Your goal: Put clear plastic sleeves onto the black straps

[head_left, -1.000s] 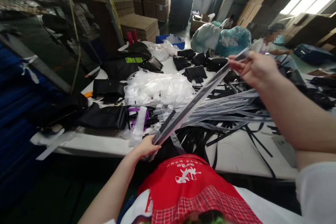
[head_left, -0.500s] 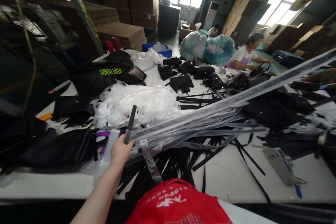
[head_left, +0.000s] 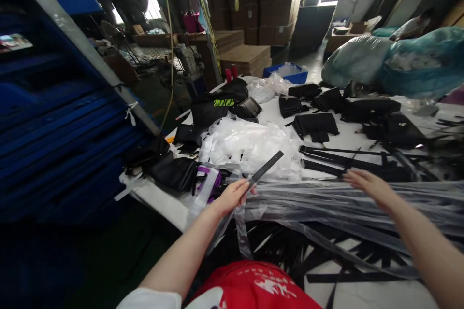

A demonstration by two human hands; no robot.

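Observation:
My left hand [head_left: 235,195] is closed on a black strap [head_left: 267,166], which sticks out up and to the right with a small hole near its tip. Clear plastic film wraps the strap's lower end by my fingers. On the right, my right hand [head_left: 366,184] has its fingers stretched out and holds nothing. It is over or just beyond a bundle of long clear plastic sleeves [head_left: 326,203]; I cannot tell whether it touches them. Loose black straps [head_left: 286,246] lie below the bundle, partly hidden by it.
A pile of white plastic bags [head_left: 250,142] lies beyond my left hand. Black bags [head_left: 315,125] and a dark bag with green lettering [head_left: 224,103] cover the far side. Further back are a blue bin [head_left: 295,76] and large filled sacks [head_left: 357,60]. Blue racking [head_left: 54,154] stands left.
The view has swung left. My right hand has come into view, and the long sleeve that slanted up to the right now lies low. My left hand still grips the strap, now tilted further right.

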